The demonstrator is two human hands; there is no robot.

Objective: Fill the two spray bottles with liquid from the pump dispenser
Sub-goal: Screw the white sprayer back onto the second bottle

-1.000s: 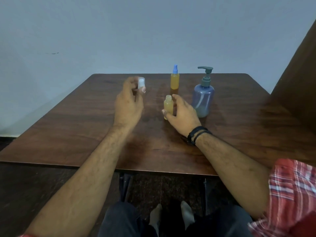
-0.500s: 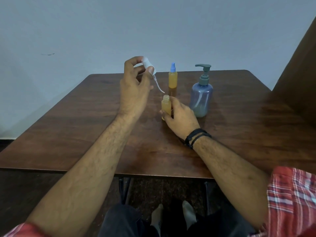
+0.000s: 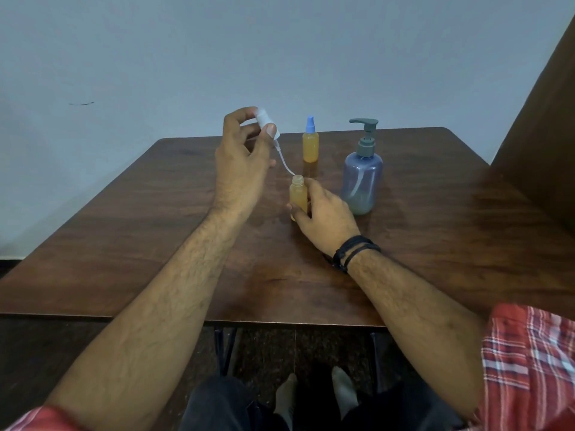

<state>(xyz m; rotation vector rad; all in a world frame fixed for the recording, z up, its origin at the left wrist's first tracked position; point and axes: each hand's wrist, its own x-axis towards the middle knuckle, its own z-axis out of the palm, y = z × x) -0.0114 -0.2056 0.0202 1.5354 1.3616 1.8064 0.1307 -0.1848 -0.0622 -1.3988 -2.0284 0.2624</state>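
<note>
On table (image 3: 435, 244), 2 spray bottles (image 3: 298, 197), 1 pump dispenser (image 3: 362, 175), left hand (image 3: 241, 163) pinching spray cap (image 3: 267, 122), right hand (image 3: 326, 216) gripping uncapped bottle.

A dark brown wooden table (image 3: 435, 259) carries three things, all toward its far middle. An uncapped orange spray bottle (image 3: 298, 195) stands nearest. Beyond it stands a second orange spray bottle (image 3: 310, 143) with a blue cap. To their right stands a bluish pump dispenser (image 3: 362, 175).
</note>
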